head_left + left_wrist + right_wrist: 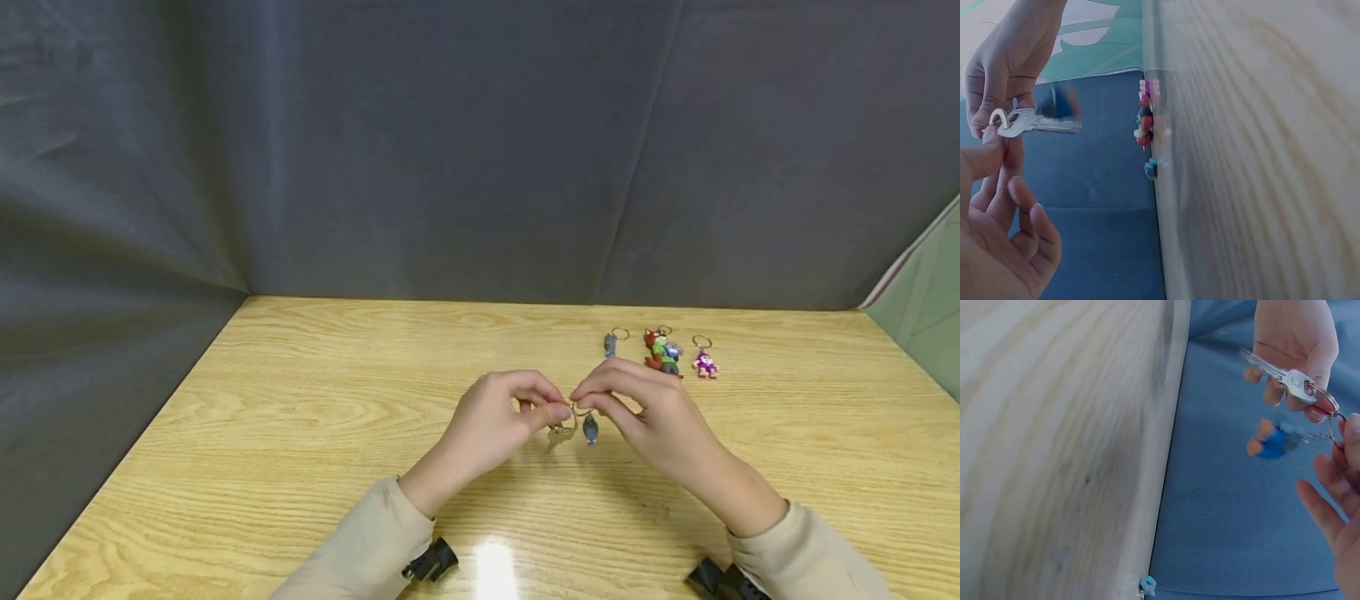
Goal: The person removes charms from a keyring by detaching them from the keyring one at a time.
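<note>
Above the wooden table, both hands meet fingertip to fingertip. My left hand pinches a metal key ring between thumb and fingers. A silver key hangs from that ring, and it shows side-on in the left wrist view. With thumb and forefinger, my right hand pinches the ring of a keychain, right against the key ring. From it dangles a small grey-blue figure on a short chain, blurred in both wrist views. Fingertips partly cover where the two rings meet.
Behind the right hand, more figure keychains lie in a row: a grey-blue one, a red fox in a green shirt and a purple one. Dark cloth walls the back and left of the wooden table.
</note>
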`<action>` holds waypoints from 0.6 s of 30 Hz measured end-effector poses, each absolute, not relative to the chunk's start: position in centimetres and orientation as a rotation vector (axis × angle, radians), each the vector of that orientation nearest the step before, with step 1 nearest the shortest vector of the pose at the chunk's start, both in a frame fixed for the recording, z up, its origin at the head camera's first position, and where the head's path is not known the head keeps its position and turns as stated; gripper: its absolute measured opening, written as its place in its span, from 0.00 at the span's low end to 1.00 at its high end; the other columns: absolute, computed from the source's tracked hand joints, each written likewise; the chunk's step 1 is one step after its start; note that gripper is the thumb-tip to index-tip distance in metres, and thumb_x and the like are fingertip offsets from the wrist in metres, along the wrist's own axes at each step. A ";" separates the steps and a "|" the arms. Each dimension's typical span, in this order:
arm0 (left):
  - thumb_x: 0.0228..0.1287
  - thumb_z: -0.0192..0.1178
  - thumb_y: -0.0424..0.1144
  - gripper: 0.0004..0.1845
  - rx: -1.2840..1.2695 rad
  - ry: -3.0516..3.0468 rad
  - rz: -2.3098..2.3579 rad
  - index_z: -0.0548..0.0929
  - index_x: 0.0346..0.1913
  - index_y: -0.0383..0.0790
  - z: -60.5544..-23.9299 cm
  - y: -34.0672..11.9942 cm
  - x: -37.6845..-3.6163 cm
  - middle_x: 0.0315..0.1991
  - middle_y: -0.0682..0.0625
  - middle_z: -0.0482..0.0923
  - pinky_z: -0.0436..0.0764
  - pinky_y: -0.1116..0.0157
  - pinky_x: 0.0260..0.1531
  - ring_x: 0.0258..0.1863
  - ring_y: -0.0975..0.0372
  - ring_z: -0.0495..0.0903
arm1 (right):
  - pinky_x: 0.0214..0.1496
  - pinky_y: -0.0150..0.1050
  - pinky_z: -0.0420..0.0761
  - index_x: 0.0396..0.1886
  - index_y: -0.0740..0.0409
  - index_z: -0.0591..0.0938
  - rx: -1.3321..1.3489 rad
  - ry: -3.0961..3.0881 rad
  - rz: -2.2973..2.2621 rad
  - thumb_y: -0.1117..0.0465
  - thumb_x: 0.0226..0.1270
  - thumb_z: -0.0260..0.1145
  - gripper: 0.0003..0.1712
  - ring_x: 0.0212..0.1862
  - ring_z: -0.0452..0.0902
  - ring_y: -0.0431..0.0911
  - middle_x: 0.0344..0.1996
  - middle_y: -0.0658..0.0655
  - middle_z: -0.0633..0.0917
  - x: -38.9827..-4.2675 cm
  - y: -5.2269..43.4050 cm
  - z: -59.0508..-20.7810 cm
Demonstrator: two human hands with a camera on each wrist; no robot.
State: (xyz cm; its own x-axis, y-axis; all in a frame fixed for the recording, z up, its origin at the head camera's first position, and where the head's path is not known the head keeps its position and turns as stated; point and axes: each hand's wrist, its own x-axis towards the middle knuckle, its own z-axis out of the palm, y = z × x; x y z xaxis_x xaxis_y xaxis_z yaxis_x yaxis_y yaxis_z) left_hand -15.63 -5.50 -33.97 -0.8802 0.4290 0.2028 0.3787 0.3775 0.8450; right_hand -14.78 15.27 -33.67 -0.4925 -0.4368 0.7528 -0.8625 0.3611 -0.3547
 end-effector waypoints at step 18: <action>0.68 0.59 0.28 0.06 0.636 1.937 2.035 0.78 0.34 0.26 -33.6 -4.9 -14.8 0.25 0.54 0.81 0.78 0.65 0.42 0.29 0.66 0.79 | 0.43 0.26 0.79 0.30 0.66 0.84 1.255 -1.740 0.943 0.59 0.74 0.61 0.16 0.31 0.81 0.43 0.26 0.56 0.85 -14.7 14.7 -33.1</action>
State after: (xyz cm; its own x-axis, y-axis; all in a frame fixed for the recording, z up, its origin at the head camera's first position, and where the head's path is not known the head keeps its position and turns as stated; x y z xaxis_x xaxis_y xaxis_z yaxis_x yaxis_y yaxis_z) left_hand -14.78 -4.94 -33.63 -0.8703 0.4742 0.1330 0.1093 -0.0774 0.9910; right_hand -14.66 14.70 -33.11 -0.2114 -0.3874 0.8974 -0.9633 0.2381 -0.1241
